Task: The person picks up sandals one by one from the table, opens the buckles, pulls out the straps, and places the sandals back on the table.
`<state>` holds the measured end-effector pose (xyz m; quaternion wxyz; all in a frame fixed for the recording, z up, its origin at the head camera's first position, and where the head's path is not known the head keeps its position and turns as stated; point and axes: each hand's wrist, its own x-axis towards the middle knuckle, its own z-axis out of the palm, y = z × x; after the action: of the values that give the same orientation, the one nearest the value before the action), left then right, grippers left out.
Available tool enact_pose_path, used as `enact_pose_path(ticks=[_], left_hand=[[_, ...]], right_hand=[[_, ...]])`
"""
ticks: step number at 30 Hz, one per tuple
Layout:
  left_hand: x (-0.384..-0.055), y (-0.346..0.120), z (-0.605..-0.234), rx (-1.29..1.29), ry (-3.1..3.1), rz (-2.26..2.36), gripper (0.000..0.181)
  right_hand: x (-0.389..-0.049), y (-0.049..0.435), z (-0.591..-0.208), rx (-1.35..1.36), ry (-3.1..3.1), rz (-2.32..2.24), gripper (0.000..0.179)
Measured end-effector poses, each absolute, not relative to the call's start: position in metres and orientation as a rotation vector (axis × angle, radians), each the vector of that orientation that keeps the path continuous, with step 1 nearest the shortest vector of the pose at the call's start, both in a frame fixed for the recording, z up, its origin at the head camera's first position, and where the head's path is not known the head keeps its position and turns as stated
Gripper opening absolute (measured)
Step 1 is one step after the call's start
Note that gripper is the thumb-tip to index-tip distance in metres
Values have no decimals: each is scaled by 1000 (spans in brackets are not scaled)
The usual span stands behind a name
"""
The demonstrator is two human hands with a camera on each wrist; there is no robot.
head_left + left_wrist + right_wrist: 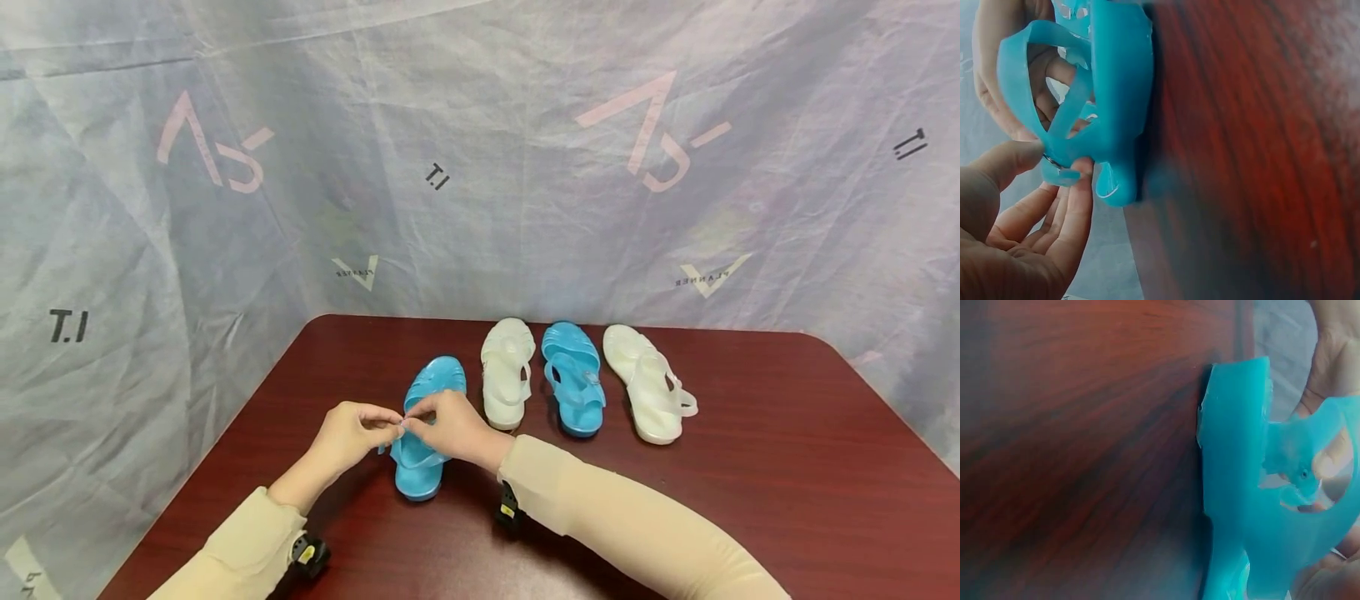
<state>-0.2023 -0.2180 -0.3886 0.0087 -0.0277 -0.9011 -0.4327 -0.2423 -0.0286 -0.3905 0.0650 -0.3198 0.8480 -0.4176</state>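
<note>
From my remote station I observe a dark red-brown wood-grain table [795, 467] with rounded far corners. Directly on it I record four sandals, toes toward the far edge: a leftmost blue sandal [417, 457], sole down, set nearer me; then a left white sandal [504, 375], a second blue sandal [573, 385] and a right white sandal [651, 388], side by side.

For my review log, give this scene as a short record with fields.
Item in hand: strappy blue plastic sandal
Left grip: pinches its strap near a small metal buckle
Right grip: fingertips at the strap too
Other footwear: second blue plastic sandal between two white plastic sandals
Surface: dark red wood-grain table
Backdrop: grey printed fabric
</note>
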Motion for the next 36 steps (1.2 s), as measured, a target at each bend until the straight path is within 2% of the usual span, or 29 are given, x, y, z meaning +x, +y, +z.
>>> enact_pose_path(ticks=[9,36], left_hand=[[-203,-217,-386,-163,-2828,-1241,15],[-202,-218,-390,4,-2795,-1427,20]], right_hand=[[-247,-33,-388,-784,2468,-1350,15],[-243,-17,-391,-776,2560,-1322,10]])
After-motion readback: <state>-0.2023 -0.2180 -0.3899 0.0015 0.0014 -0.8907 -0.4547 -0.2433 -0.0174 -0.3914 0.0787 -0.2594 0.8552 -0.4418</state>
